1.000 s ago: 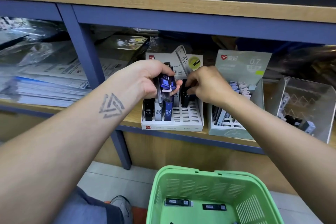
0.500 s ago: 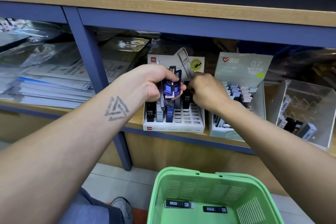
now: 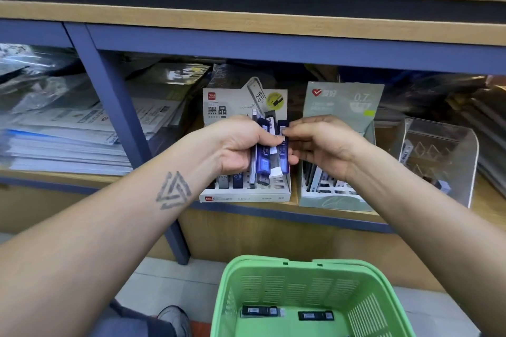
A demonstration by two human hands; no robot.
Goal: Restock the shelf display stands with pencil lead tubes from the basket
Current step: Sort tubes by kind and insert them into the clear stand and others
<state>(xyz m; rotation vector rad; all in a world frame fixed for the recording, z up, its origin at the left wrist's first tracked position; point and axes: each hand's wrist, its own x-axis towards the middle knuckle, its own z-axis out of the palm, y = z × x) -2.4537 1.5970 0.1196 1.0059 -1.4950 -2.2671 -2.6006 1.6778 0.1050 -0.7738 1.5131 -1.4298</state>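
Green basket (image 3: 309, 279) is sitting nearest, at bottom of frame, below the shelf edge. Two dark lead tubes (image 3: 259, 311) are lying flat on its floor, side by side, apart from each other.

Above it, both forearms are reaching toward the shelf. Left hand (image 3: 241, 145) is gripping a fanned bundle of tubes (image 3: 267, 156), fingers curled round them, thumb across the front; tubes are standing roughly upright, blue, dark and clear mixed, exact count not readable. Right hand (image 3: 323, 145) is pinching the top of the rightmost blue tube (image 3: 283, 145) in that bundle between thumb and fingertip, remaining fingers curled. The two hands are touching at the bundle.

Bundle is hanging right in front of the white display stand (image 3: 246, 195) on the wooden shelf (image 3: 487, 200). A few tubes marked 0.5 are standing in its front-left slots; slots at the right are showing bare grid. Grey-green 0.7 stand (image 3: 342, 101) is sitting just beside it on the right, holding tubes, partly hidden by the right hand. Clear acrylic holder (image 3: 438, 150) is further right. Stacked papers (image 3: 65, 145) are filling the left bay past the blue upright (image 3: 120, 117).
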